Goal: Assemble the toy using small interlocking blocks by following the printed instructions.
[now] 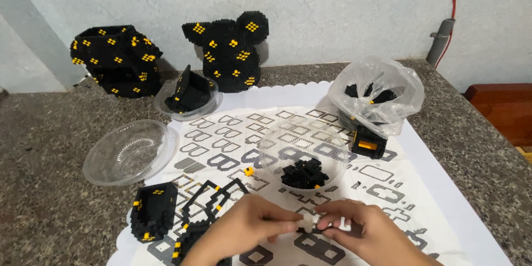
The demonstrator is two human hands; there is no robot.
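Granite counter [50, 149], fingers [288, 223] pinching something small — unclear

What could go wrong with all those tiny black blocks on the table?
The left hand and right hand pinch a tiny piece together; it could slip and vanish among the patterned sheet. The clear bowl of blocks sits just beyond the hands, so a bump might spill it.

A speckled granite counter [44, 188] carries a white printed sheet [432, 188] and clear bowls [130, 152].
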